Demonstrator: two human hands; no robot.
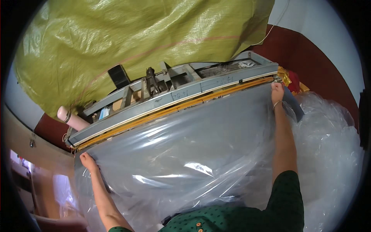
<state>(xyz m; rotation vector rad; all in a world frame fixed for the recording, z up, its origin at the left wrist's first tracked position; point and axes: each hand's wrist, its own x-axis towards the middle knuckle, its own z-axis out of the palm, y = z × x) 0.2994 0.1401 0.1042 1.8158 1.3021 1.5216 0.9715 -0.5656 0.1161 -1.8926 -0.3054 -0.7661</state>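
Note:
A wide sheet of clear plastic film (185, 143) lies over a grey tabletop, with bright glints and folds toward my body. My left hand (89, 161) is closed on the film near the table's left end. At the far right corner my right hand (277, 92) is closed too, gripping the film's edge, and a thin bracelet shows on that wrist. Both arms are stretched wide apart. Just beyond the film's far edge runs a long orange-yellow bar (177, 108), fixed along a grey metal frame (154, 101).
The frame's compartments hold a pink bottle (73, 118), a dark phone-shaped object (118, 76) and metal parts. A yellow-green woven sheet (154, 34) hangs behind. Bunched clear film (324, 154) heaps at the right. A door (29, 143) stands at the left.

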